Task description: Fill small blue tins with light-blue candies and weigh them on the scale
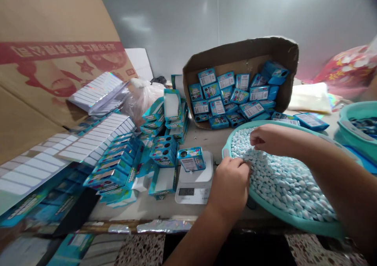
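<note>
A teal basin (297, 223) full of pale blue and white candies (282, 187) stands at the right. Over the candies at its far left side, my right hand (266, 139) is closed, fingers curled down; what is in them is hidden. My left hand (231, 183) lies across the basin's left rim with bent fingers, its fingertips at the candies. Whatever it may hold does not show. Left of it, a small blue candy box (191, 159) stands upright on a white digital scale (196, 193), whose display digits are too blurred to read.
Behind, a tilted cardboard carton (240, 48) holds many wrapped blue boxes. Left of the scale are stacked boxes (165, 150), open display trays (163, 181) and a row of boxes (113, 164). A large carton (53, 34) rises at the left; another teal basin (353, 115) is far right.
</note>
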Motion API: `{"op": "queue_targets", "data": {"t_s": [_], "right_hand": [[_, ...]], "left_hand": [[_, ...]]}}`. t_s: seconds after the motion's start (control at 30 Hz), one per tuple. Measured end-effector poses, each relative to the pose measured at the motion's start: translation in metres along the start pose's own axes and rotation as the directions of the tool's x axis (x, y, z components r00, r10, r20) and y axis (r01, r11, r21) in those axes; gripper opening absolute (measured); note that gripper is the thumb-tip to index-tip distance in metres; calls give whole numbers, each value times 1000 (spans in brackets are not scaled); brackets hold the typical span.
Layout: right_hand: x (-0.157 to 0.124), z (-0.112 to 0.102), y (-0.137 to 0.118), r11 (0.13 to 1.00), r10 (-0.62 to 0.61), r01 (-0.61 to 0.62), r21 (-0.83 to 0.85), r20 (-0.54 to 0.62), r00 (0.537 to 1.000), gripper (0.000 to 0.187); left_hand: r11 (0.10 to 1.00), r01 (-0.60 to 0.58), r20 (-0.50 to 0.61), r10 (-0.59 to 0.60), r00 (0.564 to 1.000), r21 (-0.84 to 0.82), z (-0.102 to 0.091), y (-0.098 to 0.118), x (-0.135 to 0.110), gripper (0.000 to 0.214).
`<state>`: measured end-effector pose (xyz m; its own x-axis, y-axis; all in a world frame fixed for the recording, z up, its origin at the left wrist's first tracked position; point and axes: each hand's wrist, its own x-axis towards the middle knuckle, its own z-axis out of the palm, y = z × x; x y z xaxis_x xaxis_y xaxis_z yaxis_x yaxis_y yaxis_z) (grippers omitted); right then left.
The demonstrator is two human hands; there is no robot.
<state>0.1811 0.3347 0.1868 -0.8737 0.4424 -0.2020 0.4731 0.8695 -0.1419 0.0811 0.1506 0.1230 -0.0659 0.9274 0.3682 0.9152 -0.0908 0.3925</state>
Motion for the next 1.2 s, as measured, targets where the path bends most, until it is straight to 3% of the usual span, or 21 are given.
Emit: {"op": "queue_targets", "data": {"t_s": [0.2, 0.53, 0.7, 0.93, 1.03, 1.2], "right_hand": [[-2, 2, -5, 999, 29, -30, -16, -39, 999, 15], [1, 7, 4, 999, 48, -47, 13, -52, 997, 19], [-1, 7, 2, 999, 48, -48, 26, -17, 999, 21], [-4, 3, -3, 998, 63, -63, 24, 8, 998, 25], [-4, 4, -2, 998, 56, -56, 20, 4, 998, 25], [-3, 5, 0, 999, 40, -40, 17, 11, 999, 25]], "left_hand": [[999, 7, 68, -9, 998, 38, -10, 3, 3, 15], [995, -77, 13, 78, 997, -62, 4, -5, 11, 18], [993, -120, 83, 119, 989, 16, 1, -4, 16, 20], [988, -105, 135, 89, 987, 115, 0, 2, 21, 13], [964, -160, 186, 121, 975, 212, -2, 5, 22, 11], [945, -221, 202, 174, 964, 240, -2, 7, 23, 9]]}}
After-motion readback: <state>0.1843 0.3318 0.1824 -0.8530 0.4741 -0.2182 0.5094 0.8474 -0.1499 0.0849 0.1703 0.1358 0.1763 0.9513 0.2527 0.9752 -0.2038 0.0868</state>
